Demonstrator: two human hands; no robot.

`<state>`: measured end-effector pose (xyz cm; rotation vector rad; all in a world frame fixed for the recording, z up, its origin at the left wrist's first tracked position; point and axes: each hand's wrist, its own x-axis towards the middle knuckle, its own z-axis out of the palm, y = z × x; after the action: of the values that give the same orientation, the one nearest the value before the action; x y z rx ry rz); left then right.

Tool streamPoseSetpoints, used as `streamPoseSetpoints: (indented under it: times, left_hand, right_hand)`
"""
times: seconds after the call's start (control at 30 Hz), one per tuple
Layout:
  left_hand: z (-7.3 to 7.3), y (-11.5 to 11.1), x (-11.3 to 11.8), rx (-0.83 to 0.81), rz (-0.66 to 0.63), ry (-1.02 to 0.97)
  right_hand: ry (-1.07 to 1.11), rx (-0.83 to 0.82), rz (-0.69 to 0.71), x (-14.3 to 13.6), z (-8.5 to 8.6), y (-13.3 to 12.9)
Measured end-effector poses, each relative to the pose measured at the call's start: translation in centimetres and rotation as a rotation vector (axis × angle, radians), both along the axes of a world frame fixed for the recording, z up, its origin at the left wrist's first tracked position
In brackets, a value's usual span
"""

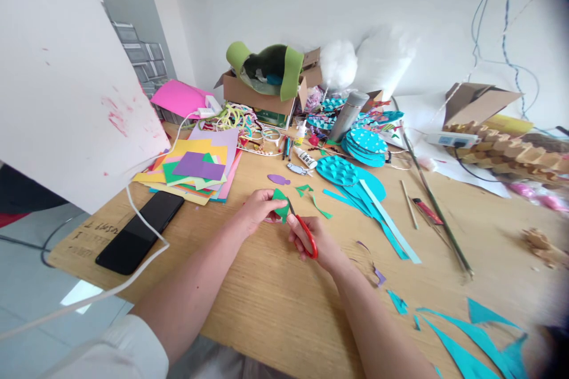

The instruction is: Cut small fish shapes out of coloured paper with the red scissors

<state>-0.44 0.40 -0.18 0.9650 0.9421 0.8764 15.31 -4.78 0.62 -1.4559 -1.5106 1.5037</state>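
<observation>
Near the middle of the wooden table (pixel 267 284), my left hand (pixel 258 211) pinches a small piece of green paper (pixel 280 200). My right hand (pixel 313 238) is closed around the handles of red-handled scissors (pixel 312 246), whose dark blades point up and left and meet the right edge of the green paper. Just beyond the hands lie a purple fish-shaped cutout (pixel 278 179) and a pale fish cutout with dark outlines (pixel 299 170). Thin green scraps (pixel 320 208) rest right of the green piece.
A black phone (pixel 141 231) and white cable lie left, below stacked coloured paper (pixel 200 166). Blue cutouts (pixel 347 174), a metal flask (pixel 349 116) and a stick (pixel 438 207) are at the right. Blue scraps (pixel 462 343) lie near right. A cardboard box (pixel 242 92) stands behind.
</observation>
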Motion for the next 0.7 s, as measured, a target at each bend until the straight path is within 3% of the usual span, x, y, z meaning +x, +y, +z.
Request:
streamPoseSetpoints:
  times: [0.7]
  left_hand:
    - [0.12, -0.01, -0.18, 0.013, -0.028, 0.036]
  right_hand:
    - [0.005, -0.002, 0.016, 0.03, 0.26, -0.11]
